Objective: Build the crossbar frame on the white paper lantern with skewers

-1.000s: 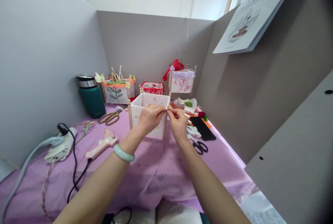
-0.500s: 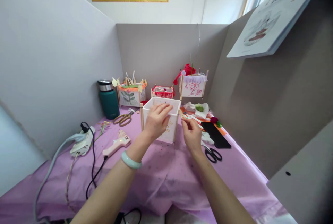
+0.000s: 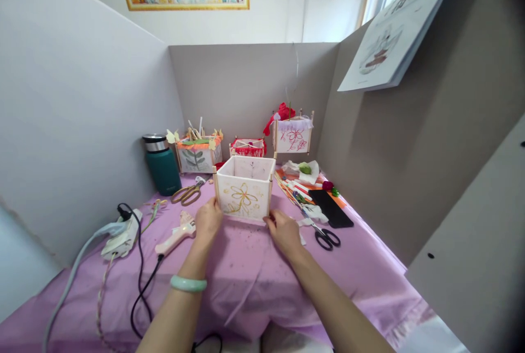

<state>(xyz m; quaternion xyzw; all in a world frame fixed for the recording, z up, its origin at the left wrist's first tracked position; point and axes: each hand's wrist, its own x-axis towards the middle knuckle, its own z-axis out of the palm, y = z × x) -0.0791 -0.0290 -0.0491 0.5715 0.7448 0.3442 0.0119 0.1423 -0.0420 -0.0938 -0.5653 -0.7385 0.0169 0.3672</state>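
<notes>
A white open-topped square box (image 3: 243,195) stands in front of me, with a yellow flower drawn on its front and thin wooden sticks along its corners. At its lower left corner, my left hand (image 3: 208,221), a pale green bangle on the wrist, is closed with the fingers against the side. My right hand (image 3: 284,233) pinches the lower right corner between thumb and fingers. Just left of my left hand lies a pink glue gun (image 3: 175,238). Black-handled scissors (image 3: 327,238) rest to the right of my right hand.
Behind stand a teal bottle (image 3: 162,170), gold-handled scissors (image 3: 186,194), an orange-trimmed box (image 3: 199,159), a red-fringed box (image 3: 248,148) and a lilac-trimmed box (image 3: 293,137). At right lies a black phone-like slab (image 3: 330,208). A power strip (image 3: 122,237) with cords sits left.
My left hand has moved from over the box's top down to its lower left corner. My right hand has lowered to the lower right corner. The box's flowered front now shows uncovered.
</notes>
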